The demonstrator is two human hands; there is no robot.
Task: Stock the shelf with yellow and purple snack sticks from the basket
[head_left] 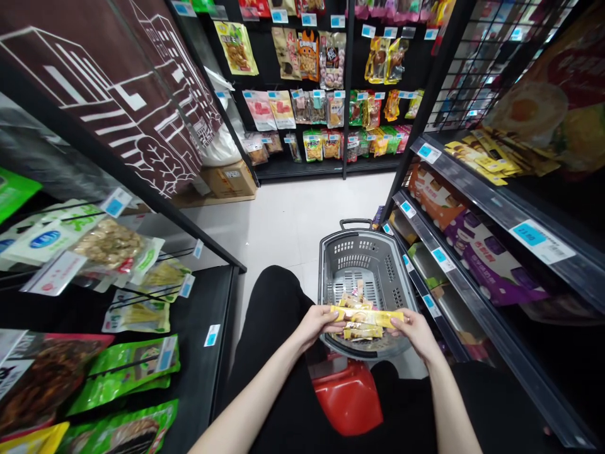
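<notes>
- Where the left side of the aisle begins, glossy green plastic snack packets (pixel 135 362) lie by a black metal shelf (pixel 215 293).
- The person's bare left hand (pixel 319 325) is clamped, thumb over fingers, on the left end of a slim, flat, shiny yellow packet.
- Lower down, near the person's black-clad legs, sits a glossy red plastic object (pixel 352 400), partly hidden, so what it is I cannot tell.
- Stretched between the two hands is that slim yellow packet (pixel 366 315), its long axis running left to right, crosswise to the grey basket's longer side, which points away from the person. It spans much of the opening, and neither hand is clearly nearer to it.
- Beneath it, the grey plastic basket with slotted walls (pixel 366 257) holds a loose heap of similar slim yellow packets (pixel 363 332), lying at mixed angles.
- The bare right hand (pixel 410 328) is clamped on the packet's right end, by the basket's right side.
- Farther right, a dark shelf with a clear price strip (pixel 479 183) bears another spread of slim yellow packets (pixel 491 157), well apart from both hands.
</notes>
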